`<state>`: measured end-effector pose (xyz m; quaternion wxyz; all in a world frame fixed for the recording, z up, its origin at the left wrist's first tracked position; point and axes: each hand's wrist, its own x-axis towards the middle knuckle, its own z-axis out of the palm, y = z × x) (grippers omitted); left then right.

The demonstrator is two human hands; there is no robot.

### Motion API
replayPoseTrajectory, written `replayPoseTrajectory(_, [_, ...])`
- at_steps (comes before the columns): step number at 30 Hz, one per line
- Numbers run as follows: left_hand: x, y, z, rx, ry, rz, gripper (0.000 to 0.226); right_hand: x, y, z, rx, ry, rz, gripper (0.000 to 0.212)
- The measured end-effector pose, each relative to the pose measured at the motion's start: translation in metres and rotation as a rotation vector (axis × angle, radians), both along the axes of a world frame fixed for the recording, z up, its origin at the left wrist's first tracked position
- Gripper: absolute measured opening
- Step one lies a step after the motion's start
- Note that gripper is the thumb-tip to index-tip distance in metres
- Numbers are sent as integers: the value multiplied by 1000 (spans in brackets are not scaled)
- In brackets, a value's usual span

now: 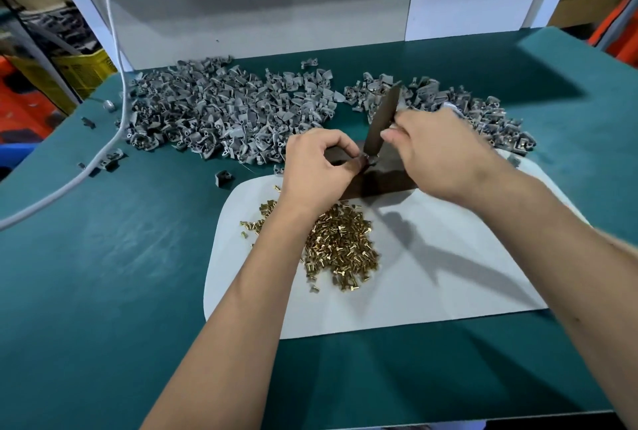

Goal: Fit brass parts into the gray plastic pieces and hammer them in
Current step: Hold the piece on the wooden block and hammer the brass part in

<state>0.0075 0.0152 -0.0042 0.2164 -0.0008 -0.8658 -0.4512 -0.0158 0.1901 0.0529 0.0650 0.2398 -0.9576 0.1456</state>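
Gray plastic pieces [228, 112] in two heaps; one brass pile [340, 243].

A loose heap of small shiny brass parts [340, 243] lies on a white sheet at frame centre. Gray plastic pieces [224, 112] form a broad pile in the upper left; a smaller pile [483, 112] sits upper right. One piece [364, 162] rests on a dark block [386, 177], under the tip of a dark, tilted bar [381, 119].
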Motion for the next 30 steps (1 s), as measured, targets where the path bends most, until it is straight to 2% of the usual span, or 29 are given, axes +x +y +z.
replayPoseTrajectory(2, [2, 1, 1, -16, -21, 11, 29, -6, 4, 7, 57, 8, -5, 27])
replayPoseTrajectory(5, [1, 0, 1, -4, -39, 12, 32, -3, 5, 10, -135, 169, -49, 24])
replayPoseTrajectory(6, [0, -1, 1, 6, -38, 9, 31, -2, 3, 6, -157, 158, -44, 24])
replayPoseTrajectory(10, [1, 0, 1, 28, -40, -7, 27, -1, -1, 6, 90, -26, -6, 27])
replayPoseTrajectory(15, [-1, -1, 0, 14, -36, -10, 27, 1, -1, 9, -78, 133, -20, 25])
replayPoseTrajectory(18, [-1, -2, -1, 29, -46, -16, 27, 5, -4, 5, 71, -52, 21, 27])
replayPoseTrajectory(20, [-1, -1, -1, 25, -71, -16, 28, -4, 3, 15, 123, -26, 5, 35])
replayPoseTrajectory(23, [-2, -3, -1, 5, -72, -11, 26, -5, 5, 19, -90, 125, -62, 29])
replayPoseTrajectory(27, [-2, -2, -1, 13, -92, -20, 19, 1, -1, 8, 152, -38, -14, 27])
replayPoseTrajectory(29, [-1, -2, -1, 16, -101, -11, 21, -5, 6, 15, 149, -28, -44, 26])
replayPoseTrajectory(30, [-1, -2, -1, 17, -96, -11, 22, -7, 8, 17, 78, 29, -58, 25])
